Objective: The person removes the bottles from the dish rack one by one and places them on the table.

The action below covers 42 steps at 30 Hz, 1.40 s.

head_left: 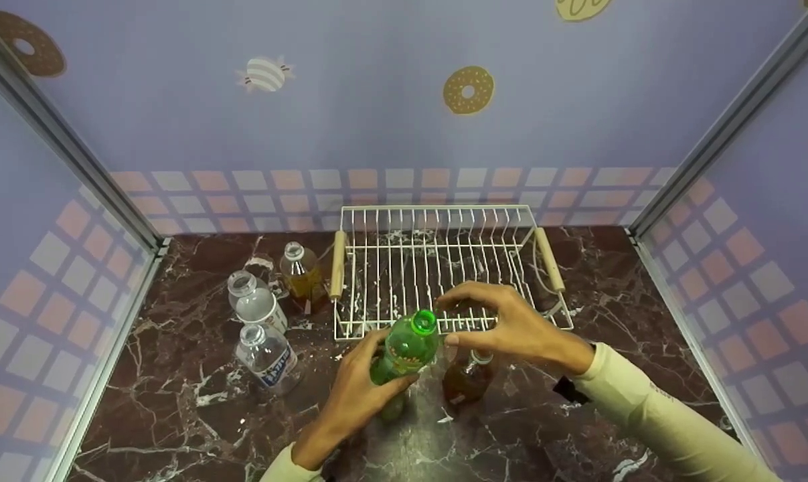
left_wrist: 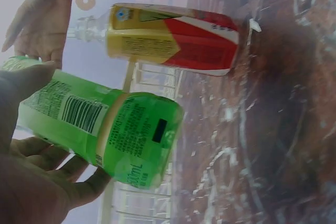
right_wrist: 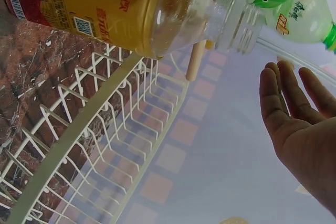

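Note:
My left hand [head_left: 363,385] grips a green plastic bottle [head_left: 407,348] around its body, thumb on one side and fingers on the other. The bottle has no cap, and its open mouth points up toward the right hand. Its printed label with a barcode faces the left wrist view. My right hand [head_left: 511,328] hovers beside the green bottle's neck with bent, spread fingers and nothing between them; in the right wrist view those fingers [right_wrist: 294,95] are empty. Below the right hand stands an uncapped bottle with a yellow and red label [right_wrist: 100,9], partly hidden in the head view.
A white wire dish rack [head_left: 437,248] with wooden handles stands behind the hands. To the left are two clear bottles, one with a blue label [head_left: 270,358] and one with a white label [head_left: 256,301], plus an amber-looking bottle [head_left: 303,274]. Patterned walls enclose the marbled table [head_left: 183,428].

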### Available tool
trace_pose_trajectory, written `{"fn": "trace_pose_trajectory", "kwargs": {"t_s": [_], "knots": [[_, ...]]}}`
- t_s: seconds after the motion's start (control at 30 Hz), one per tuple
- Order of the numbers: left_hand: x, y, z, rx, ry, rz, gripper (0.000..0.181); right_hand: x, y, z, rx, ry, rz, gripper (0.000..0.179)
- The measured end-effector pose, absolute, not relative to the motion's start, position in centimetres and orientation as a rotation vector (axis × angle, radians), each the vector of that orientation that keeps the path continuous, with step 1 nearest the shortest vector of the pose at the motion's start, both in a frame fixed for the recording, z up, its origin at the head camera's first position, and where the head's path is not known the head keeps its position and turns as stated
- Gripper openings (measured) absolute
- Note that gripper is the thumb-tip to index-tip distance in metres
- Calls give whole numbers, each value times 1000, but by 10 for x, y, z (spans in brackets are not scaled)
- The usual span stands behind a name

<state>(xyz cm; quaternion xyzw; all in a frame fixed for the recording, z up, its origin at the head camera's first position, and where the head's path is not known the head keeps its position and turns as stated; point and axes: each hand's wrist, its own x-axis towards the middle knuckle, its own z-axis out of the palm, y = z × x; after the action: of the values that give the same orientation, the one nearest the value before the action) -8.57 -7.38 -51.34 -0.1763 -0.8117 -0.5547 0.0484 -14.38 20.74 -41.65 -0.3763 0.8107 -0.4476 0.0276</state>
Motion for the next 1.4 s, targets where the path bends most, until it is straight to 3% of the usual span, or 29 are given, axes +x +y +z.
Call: {"fn": "trace_pose_trajectory", "kwargs": {"t_s": [0.2, 0.63, 1.4], "knots": [[-81, -71, -527, -525, -2393, -1762, 65, -144, 210, -417, -1123, 2502, -1421, 42], [-74, -59, -553, -424, -2406, -1933, 63, -142, 221, -426, -1042, 2526, -1432, 41], [-80, -57, -576, -396, -2371, -1893, 76, -136, 228, -431, -895, 2541, -1412, 39]]}}
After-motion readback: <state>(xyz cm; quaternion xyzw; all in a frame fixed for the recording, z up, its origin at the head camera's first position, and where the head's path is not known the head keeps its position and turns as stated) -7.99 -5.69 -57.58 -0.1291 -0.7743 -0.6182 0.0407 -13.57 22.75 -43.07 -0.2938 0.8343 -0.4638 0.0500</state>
